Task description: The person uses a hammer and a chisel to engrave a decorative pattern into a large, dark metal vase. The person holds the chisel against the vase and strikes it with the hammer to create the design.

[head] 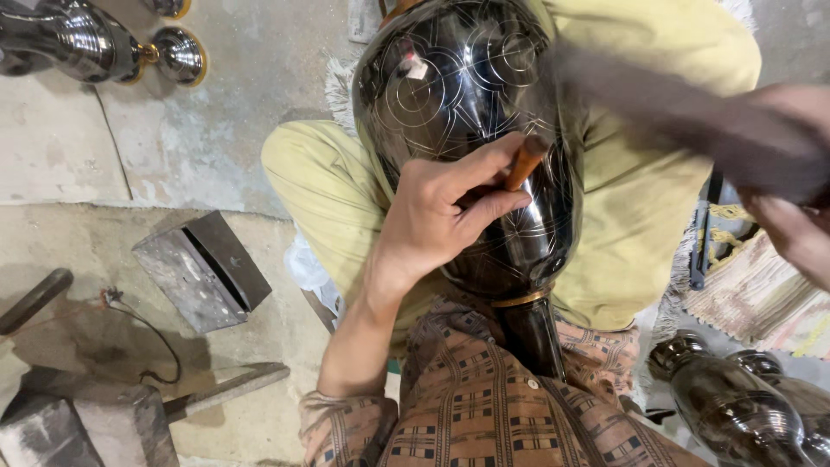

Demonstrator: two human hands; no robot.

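Head camera looks steeply down, close over the lap.

Rough grey concrete floor (199,147) — metal block (203,270) lying left, a woven rug (752,290) at right.

Black vase, fine pale line-work

Your glossy black vase (471,130) carries thin silvery circles and crossing lines, with a gold band near its neck; your trousers (640,173) are yellow-green, your shirt (484,415) brown plaid, and the floor (173,147) at upper left mottled grey.
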